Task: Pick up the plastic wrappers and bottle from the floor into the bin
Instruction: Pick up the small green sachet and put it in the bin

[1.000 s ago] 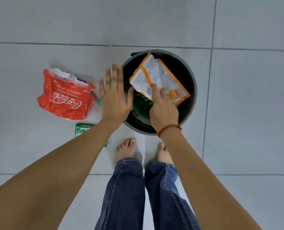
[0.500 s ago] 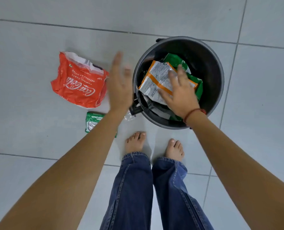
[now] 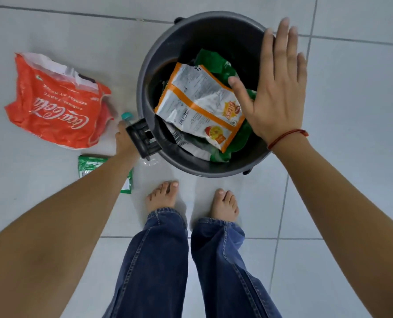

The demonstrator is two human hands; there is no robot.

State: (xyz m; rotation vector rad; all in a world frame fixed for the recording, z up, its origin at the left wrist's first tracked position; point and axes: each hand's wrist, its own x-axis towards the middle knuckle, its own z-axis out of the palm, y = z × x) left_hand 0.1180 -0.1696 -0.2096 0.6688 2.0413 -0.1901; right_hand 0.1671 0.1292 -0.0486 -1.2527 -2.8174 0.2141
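Grey tiled floor [image 3: 351,111], dark round bin [image 3: 145,72] holding an orange-and-white snack wrapper [image 3: 197,104] over green wrappers [image 3: 216,65], red Coca-Cola wrapper [image 3: 53,104] left of the bin, right hand [image 3: 276,92] flat with fingers spread wide above the rim, small green wrapper [image 3: 90,164] partly under the forearm, clear bottle [image 3: 127,117] beside the bin handle, teal cap pointing away, left hand [image 3: 124,141] down on it, finger closure cannot be told.

Right hand [image 3: 276,88] is raised, palm down, fingers [image 3: 282,49] straight and spread, holding nothing; a red thread circles the wrist. Left arm extends forward and down; left hand [image 3: 124,141] is low, fingers partly hidden, grip undetermined. Both feet bare.
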